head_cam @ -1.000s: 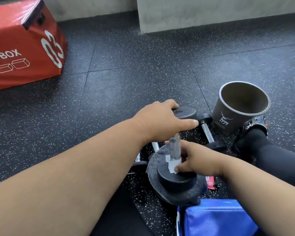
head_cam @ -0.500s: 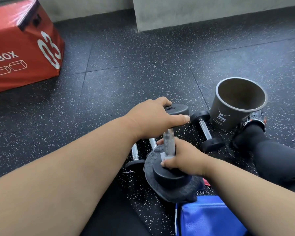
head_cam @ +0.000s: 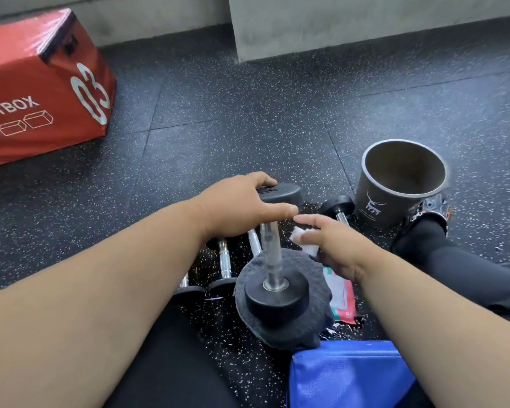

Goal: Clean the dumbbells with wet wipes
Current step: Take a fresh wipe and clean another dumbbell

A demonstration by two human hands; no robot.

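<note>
One dumbbell (head_cam: pixel 273 251) stands on end on a dark grey cloth (head_cam: pixel 315 313), and this looks like the one being cleaned right now. Its shiny bar is bare, with no wipe on it. I cannot tell how clean it is — so the job looks about half way at best. More dumbbells (head_cam: pixel 223 260) lie on the floor just under and behind the left fingers, and another one (head_cam: pixel 337 209) lies past the right fingertips, next to a big paper cup (head_cam: pixel 395 207). Those may still need wiping.

The left hand (head_cam: pixel 239 204) rests on top of the standing dumbbell, fingers curled over the top end to keep it steady. The right hand (head_cam: pixel 333 245) is just beside the bar, not touching it — its fingers are partly open and pinch a small white wet wipe (head_cam: pixel 305 244). A wipe packet (head_cam: pixel 342 295) lies on the floor below that hand, near the wrist
</note>
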